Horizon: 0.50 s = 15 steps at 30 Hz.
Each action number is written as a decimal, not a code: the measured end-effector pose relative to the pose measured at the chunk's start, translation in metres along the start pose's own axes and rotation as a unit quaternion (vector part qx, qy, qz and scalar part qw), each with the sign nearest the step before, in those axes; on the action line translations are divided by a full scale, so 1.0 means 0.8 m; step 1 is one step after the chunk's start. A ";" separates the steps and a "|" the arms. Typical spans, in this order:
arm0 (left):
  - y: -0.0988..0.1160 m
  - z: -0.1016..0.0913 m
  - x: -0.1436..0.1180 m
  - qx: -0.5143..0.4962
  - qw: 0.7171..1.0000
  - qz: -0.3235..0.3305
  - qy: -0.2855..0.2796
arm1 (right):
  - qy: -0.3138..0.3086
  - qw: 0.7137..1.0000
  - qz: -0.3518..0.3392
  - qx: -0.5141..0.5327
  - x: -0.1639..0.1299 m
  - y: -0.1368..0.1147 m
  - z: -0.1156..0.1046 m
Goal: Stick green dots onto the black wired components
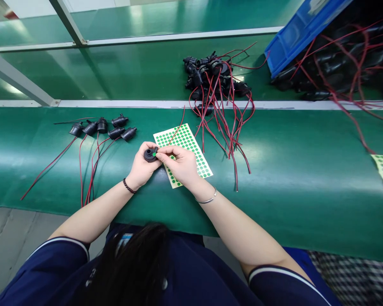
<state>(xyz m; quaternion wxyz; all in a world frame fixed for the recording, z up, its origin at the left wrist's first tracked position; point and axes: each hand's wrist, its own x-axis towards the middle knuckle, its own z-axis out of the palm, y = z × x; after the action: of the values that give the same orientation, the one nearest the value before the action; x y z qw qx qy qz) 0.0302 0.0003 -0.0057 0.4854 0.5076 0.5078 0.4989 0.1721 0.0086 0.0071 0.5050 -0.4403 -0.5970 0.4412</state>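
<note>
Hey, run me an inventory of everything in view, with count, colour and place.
Round black plastic part with green dot: one, in the left hand
Small black plastic parts with wires: six, wires mostly red, table's left
Pale sheets of round green stickers: two, one beneath the hands, one at right edge
Tangled pile of black parts with red wires: uncountable, beyond the nearer sheet
Blue plastic bin: one, upper right
Heap of black parts with red wires: uncountable, beside the bin
Smooth green work surface: across the view
Grey metal posts: two, upper left
Checkered dark-and-light fabric: lower right
Dark beaded bracelet: one, left wrist
Silver bangle: one, right wrist
Navy sleeves: two, white-trimmed, bottom
Left hand, right hand: bare, centre
</note>
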 end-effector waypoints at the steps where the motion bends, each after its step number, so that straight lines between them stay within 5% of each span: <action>1: 0.001 0.000 0.000 0.004 1.000 0.003 0.000 | 0.000 1.000 0.003 0.002 0.000 0.000 0.000; 15: 0.003 -0.001 0.002 0.010 1.000 0.006 0.000 | -0.001 0.999 0.017 0.034 0.001 0.004 0.002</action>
<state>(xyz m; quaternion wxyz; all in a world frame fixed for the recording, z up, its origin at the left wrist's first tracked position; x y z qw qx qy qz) 0.0295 0.0016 -0.0035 0.4773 0.5154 0.5100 0.4965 0.1709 0.0098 0.0036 0.5112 -0.4325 -0.5747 0.4705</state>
